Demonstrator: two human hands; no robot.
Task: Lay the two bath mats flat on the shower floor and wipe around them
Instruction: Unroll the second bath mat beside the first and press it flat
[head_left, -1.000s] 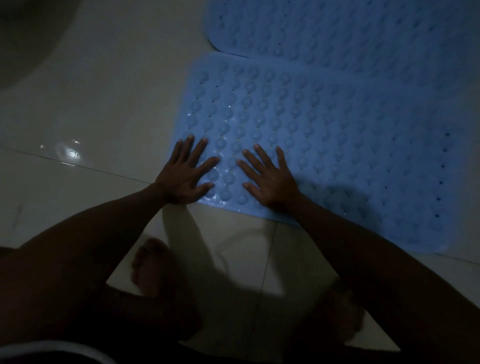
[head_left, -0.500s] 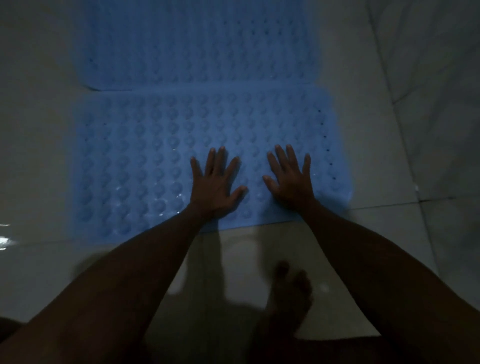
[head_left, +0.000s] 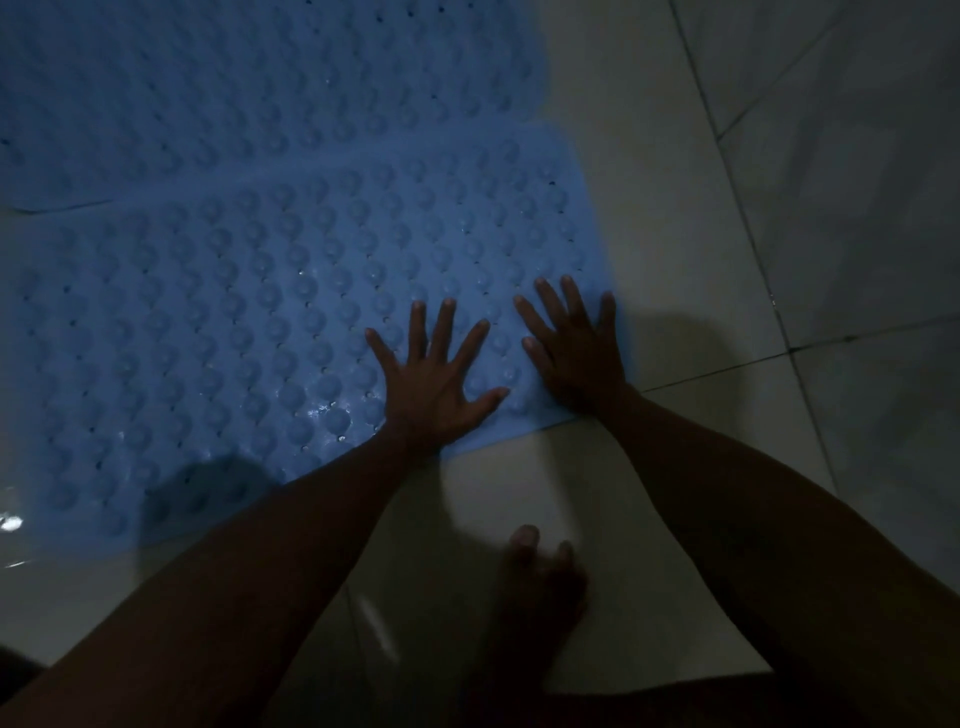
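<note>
In dim light, a person presses both palms flat on a blue studded bath mat lying on a pale tiled floor. The left hand and right hand, fingers spread, sit near the mat's near right corner. A second blue mat lies just beyond, its edge meeting the first; a bare foot stands on the tiles between the forearms.

Looked like a home bathroom, dimly lit: glossy pale floor tiles with dark grout lines and wet glints, two blue studded bath mats laid edge to edge, a bare foot planted on the tile.
</note>
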